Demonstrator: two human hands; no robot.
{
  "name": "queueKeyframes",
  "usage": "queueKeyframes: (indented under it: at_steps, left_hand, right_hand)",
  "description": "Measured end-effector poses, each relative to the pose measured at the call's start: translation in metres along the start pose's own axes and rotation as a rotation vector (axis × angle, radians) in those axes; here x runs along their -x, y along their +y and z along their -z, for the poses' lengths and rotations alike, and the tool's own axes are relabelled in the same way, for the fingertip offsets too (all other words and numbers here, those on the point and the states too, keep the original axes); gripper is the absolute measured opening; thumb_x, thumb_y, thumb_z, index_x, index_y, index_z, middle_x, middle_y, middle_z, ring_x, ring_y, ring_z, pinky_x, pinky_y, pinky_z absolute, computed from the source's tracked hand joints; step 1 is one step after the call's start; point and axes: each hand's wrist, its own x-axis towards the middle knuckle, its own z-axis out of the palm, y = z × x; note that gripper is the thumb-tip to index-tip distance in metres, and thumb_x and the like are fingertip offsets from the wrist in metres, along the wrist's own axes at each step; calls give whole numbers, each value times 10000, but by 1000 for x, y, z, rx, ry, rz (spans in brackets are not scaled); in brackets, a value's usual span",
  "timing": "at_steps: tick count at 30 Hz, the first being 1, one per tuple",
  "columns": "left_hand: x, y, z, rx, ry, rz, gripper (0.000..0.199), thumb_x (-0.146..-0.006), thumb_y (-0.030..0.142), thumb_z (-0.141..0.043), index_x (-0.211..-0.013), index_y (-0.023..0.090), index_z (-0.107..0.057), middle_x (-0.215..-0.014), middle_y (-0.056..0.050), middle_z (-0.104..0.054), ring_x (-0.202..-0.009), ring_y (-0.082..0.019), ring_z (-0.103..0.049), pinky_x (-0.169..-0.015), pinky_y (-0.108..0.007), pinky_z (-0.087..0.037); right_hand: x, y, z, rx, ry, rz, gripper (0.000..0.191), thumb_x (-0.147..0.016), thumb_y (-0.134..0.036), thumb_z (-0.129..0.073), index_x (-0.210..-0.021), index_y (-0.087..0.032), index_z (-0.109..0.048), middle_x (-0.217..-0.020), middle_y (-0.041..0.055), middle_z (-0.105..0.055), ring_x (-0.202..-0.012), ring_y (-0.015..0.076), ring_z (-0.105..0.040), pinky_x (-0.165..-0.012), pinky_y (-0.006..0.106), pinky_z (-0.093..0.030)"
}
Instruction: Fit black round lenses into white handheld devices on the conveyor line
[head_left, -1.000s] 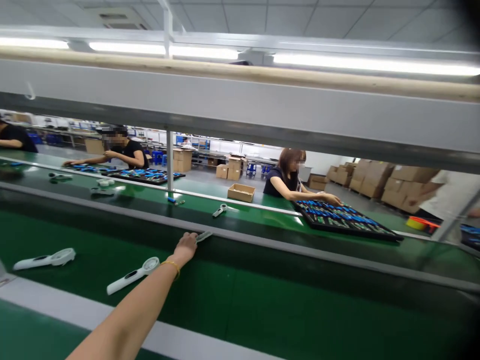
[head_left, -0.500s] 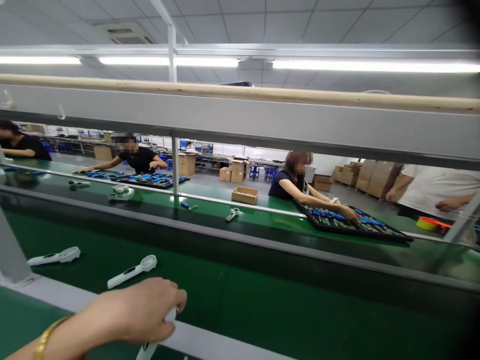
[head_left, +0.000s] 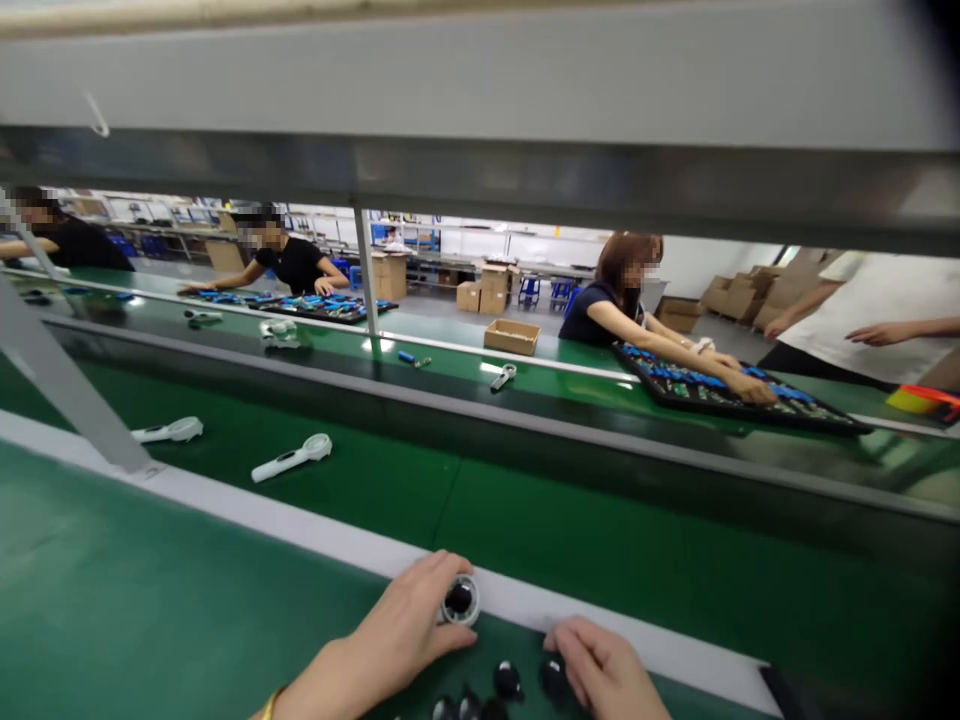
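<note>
Sev. blk pcs (head_left: 507,681) nr tabletop (head_left: 187,580) far edge | LH (head_left: 409,622) fingers gripping wht ring (head_left: 475,607) | RH (head_left: 606,668) fingers at 1 pc, grip unclear

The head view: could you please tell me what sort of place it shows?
Probably a factory assembly hall. A long green surface, seemingly a conveyor belt, bears several similar white handled parts; beyond it, a co-worker has both hands over a black tray of small pieces.

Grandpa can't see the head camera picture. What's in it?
The person's left hand holds a white ringed part; the right hand is at a black round piece. Beyond, handled white pieces lie on a green surface, with other people working behind.
</note>
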Motion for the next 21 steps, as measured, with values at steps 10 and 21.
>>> queueKeyframes:
  at_steps: [10, 21]
  left_hand:
    - [6, -2, -36, -104, 96, -91, 564, -706, 221, -755, -1183, 267, -459, -1099, -22, -551, -932, -198, -587, -829, -333, -493]
    - [12, 5, -39, -219, 66, -19, 485, -782, 244, -674, -1195, 290, -424, -1116, -16, -507, -842, -178, -598, -762, -333, -512]
  right_hand:
    - [-3, -71, -29, 792, 83, 140, 354, -942, -294, -322, -746, -223, -607, -667, 39, -670, -625, 193, -591, -551, 293, -251]
    - [-1, -101, -38, 1146, -52, 84, 262, -863, -94, -398, -964, -148, -634, -779, 133, -701, -732, 226, -669, -598, 277, -388]
